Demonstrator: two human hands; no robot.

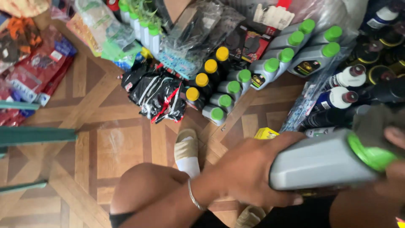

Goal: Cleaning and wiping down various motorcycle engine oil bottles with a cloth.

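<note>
A grey bottle with a green cap [320,162] is held sideways above the wooden floor [114,147], the left hand [253,169] clamped on its base, the right hand [390,169] closed near the cap. If either grip were loosened, it could be dropped onto the rows of bottles [228,95] lying just beyond.

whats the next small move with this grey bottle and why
Probably lower the grey bottle toward the floor row of green-capped grey bottles. Both hands grip it: left hand at its base, right hand by the green cap, and matching bottles lie grouped ahead.

Grey plastic bottle [320,162], bright green cap (right end), lying sideways, held
</note>
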